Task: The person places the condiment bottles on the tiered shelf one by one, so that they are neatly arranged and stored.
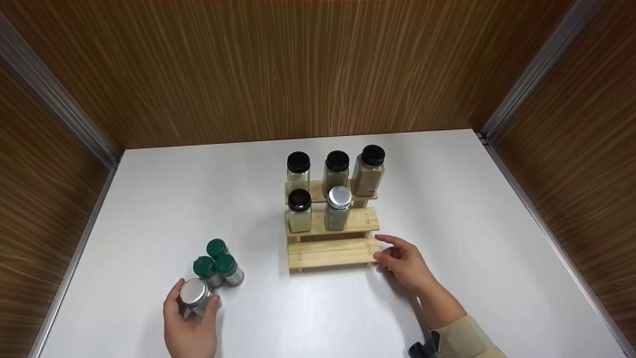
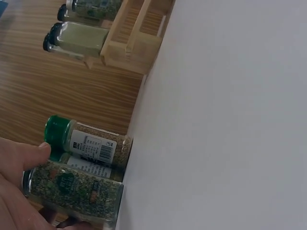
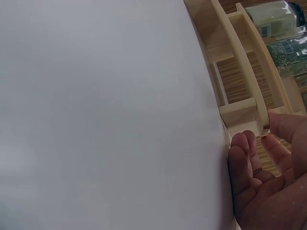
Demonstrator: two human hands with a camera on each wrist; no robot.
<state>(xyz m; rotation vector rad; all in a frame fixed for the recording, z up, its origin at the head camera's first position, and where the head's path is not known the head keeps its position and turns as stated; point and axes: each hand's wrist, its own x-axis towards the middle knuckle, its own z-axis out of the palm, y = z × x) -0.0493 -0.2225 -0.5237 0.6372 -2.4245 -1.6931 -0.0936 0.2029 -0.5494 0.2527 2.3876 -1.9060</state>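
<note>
At the lower left of the head view, my left hand (image 1: 190,334) grips a spice jar (image 1: 195,293) with a silver cap, thumb on one side and fingers on the other. Green flakes fill this jar (image 2: 74,191) in the left wrist view, where it stands on the table. Three smaller green-capped spice jars (image 1: 229,268) stand close behind it. My right hand (image 1: 406,266) holds the right end of the lowest step of a three-step wooden spice rack (image 1: 333,253); the right wrist view shows its thumb at the step's end (image 3: 264,120).
Three black-capped jars (image 1: 337,174) stand on the rack's top step. On the middle step are a black-capped jar (image 1: 300,214) and a silver-capped jar (image 1: 339,211). Wood-grain panels (image 1: 298,69) enclose the white table (image 1: 124,223) at the back and sides.
</note>
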